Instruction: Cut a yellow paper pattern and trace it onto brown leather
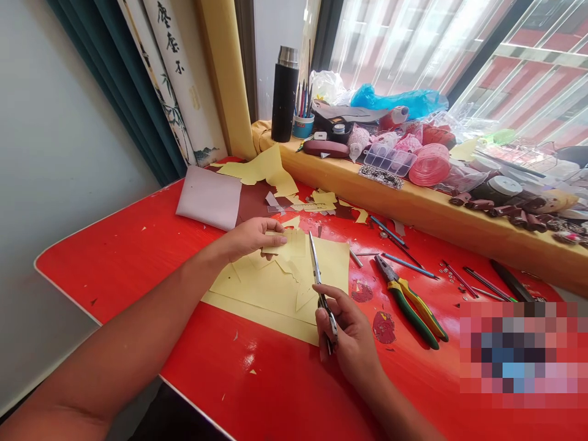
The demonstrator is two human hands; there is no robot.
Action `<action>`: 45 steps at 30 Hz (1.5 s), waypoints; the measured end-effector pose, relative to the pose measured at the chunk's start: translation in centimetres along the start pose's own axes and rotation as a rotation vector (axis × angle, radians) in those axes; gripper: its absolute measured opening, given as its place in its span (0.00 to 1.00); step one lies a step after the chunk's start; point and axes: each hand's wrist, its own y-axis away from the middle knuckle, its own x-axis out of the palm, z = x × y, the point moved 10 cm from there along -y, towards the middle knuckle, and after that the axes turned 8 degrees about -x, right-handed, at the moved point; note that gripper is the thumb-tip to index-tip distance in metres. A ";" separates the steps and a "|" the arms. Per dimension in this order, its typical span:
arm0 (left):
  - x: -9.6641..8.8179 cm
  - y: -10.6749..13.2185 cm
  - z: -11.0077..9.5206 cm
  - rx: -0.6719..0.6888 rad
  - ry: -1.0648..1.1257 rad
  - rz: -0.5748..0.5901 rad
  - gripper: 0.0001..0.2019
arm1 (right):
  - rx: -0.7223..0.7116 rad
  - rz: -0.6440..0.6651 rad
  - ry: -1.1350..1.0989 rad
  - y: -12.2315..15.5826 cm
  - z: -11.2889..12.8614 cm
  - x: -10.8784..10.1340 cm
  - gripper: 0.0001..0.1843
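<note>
The left hand (pixel 250 239) is pinching a raised flap of the yellow paper sheet (pixel 280 291) in a closed grip, and the sheet is lying on the red tabletop (pixel 114 263). The right hand (pixel 349 340) is gripping a pair of scissors (pixel 316 275) by the handles, with the blades rising over the sheet – they seem nearly shut, though the fingers hide part of them. Just beside that hand, green-and-yellow pliers (pixel 413 309) are lying near thin metal rods (pixel 408 266). Farther off, yellow offcuts (pixel 261 168) are sprawling beside a pale mauve sheet (pixel 209 197), while a black vacuum flask (pixel 285 92) is standing on the yellow window ledge (pixel 367 184).
</note>
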 end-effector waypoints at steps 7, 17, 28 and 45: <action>0.5 0.3 -0.8 0.054 0.027 -0.040 0.21 | 0.016 -0.009 -0.004 0.0 -0.1 0.0 0.31; -3.8 -0.3 -1.4 0.175 0.023 -0.301 0.23 | 0.018 0.120 -0.037 0.2 -0.2 1.1 0.29; -6.9 0.8 -2.6 0.270 -0.127 -0.539 0.24 | 0.031 0.228 -0.045 0.7 -0.6 1.9 0.27; -5.8 0.2 -2.2 0.239 -0.109 -0.412 0.22 | 0.008 0.299 -0.026 0.9 -0.6 2.4 0.29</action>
